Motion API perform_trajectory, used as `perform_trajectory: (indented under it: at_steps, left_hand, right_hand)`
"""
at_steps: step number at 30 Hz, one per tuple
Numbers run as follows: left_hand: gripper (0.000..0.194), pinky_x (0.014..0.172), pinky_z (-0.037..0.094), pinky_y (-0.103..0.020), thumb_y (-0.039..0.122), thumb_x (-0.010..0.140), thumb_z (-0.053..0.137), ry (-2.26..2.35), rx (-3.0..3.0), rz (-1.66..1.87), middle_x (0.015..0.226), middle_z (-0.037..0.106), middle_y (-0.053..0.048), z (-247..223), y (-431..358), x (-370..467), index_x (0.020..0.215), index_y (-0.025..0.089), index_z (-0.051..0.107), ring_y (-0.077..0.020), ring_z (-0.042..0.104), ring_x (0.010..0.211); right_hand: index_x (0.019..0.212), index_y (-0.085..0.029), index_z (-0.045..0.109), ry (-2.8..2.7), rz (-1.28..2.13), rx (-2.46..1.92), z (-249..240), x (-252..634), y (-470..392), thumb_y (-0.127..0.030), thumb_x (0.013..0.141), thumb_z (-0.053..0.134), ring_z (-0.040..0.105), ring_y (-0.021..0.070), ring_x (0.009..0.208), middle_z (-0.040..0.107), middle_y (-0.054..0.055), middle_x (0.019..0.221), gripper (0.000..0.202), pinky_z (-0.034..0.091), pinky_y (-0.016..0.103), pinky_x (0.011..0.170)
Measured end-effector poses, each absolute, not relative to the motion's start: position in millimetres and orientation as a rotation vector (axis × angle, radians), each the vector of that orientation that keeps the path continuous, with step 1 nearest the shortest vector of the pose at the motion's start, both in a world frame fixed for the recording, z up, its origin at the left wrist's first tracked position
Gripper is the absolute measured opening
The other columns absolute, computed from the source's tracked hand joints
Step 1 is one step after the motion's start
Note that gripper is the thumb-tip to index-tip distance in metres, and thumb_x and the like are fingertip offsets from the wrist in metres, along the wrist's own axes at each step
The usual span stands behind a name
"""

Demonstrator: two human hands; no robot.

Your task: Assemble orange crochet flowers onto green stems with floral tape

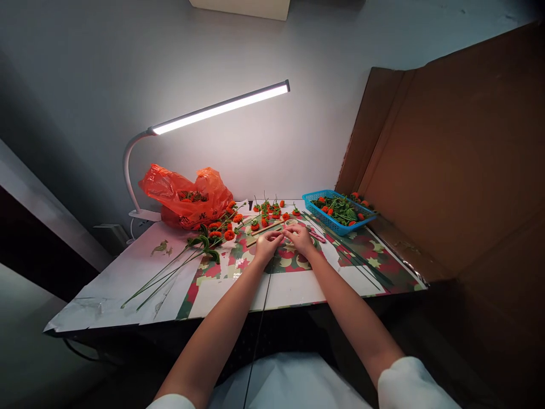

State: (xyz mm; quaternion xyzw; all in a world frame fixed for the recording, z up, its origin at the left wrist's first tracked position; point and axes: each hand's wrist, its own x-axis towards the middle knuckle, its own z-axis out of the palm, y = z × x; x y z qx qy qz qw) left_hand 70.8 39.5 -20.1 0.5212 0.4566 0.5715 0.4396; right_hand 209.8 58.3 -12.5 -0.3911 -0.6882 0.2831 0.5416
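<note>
My left hand [269,244] and my right hand [300,237] meet over the middle of the table, fingertips pinched close together. What they hold between them is too small to make out. A thin dark line [264,307] runs from below my left hand down past the table edge to my lap; I cannot tell whether it is held. Just beyond the fingers lie wooden sticks [267,228] and a roll of tape [290,223]. Pink-handled scissors [317,236] rest beside my right hand. Several small orange flowers [276,215] with green bases stand behind the hands.
On the left, finished-looking orange flowers [229,234] with long green stems [164,281] lie near a red plastic bag [187,196]. A blue basket [340,228] of green pieces and flowers stands right, with green wires [353,255] before it. Overhead hangs a lamp [221,108]; cardboard [451,159] walls the right.
</note>
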Motion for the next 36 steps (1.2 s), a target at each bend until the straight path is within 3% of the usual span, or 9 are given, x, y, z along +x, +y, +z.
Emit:
perform_trajectory:
  at_steps: [16, 25, 36]
  left_hand:
    - [0.020, 0.046, 0.035, -0.020, 0.033, 0.058, 0.070, 1.253, 1.302, 1.453, 0.054, 0.056, 0.002, -15.4, 36.2, 73.9, 0.060, 0.016, 0.061, -0.0093, 0.049, 0.048]
    - [0.035, 0.046, 0.036, -0.021, 0.045, 0.056, 0.075, 1.133, 1.276, 1.427, 0.062, 0.059, -0.001, -13.3, 33.7, 71.2, 0.069, 0.015, 0.063, -0.0092, 0.050, 0.051]
    - [0.032, 0.049, 0.035, -0.022, 0.043, 0.057, 0.073, 1.103, 1.316, 1.417, 0.059, 0.053, 0.003, -10.5, 31.8, 71.3, 0.062, 0.017, 0.055, -0.0092, 0.048, 0.052]
  right_hand:
    - [0.068, -0.019, 0.060, -1.684, 0.564, -0.985, -13.8, 209.4, 56.4, -0.032, 0.079, 0.054, 0.056, 0.0183, 0.072, 0.060, 0.003, 0.072, 0.018, 0.044, 0.031, 0.069]
    - [0.066, -0.019, 0.061, -1.753, 0.590, -0.995, -12.3, 212.0, 53.5, -0.029, 0.078, 0.054, 0.056, 0.0185, 0.072, 0.062, 0.004, 0.073, 0.017, 0.044, 0.031, 0.069]
    - [0.068, -0.019, 0.060, -1.807, 0.560, -1.001, -14.2, 211.9, 54.6, -0.025, 0.079, 0.052, 0.053, 0.0172, 0.069, 0.060, 0.003, 0.071, 0.016, 0.041, 0.029, 0.065]
